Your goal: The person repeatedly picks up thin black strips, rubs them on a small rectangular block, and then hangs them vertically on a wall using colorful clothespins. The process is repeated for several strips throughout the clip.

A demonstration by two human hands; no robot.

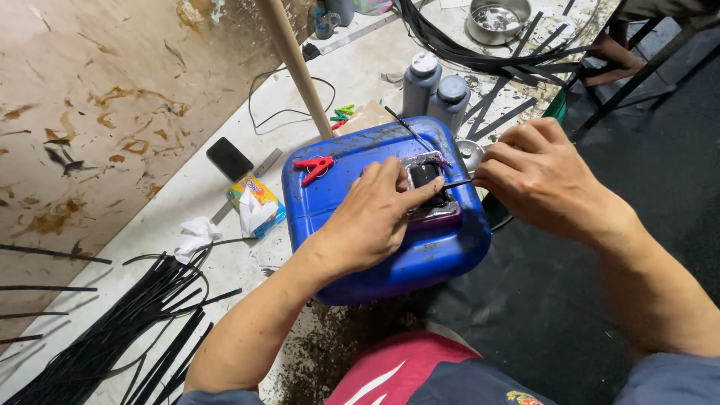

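While left hand pins black piece on blue canister, right hand fingers pinch black strip; grey bottles behind.

Blue plastic canister, glossy but smeared with dark grime. On top, a small tin of dull metal, crusted with black paste. Thin black strip, matt, pinched in fingers of the right hand. Red plastic clip, smooth. Rough, stained plywood wall. Pale wooden pole, smooth. Shiny steel bowl. Crumpled white paper tissue. Grey plastic bottles, matt.
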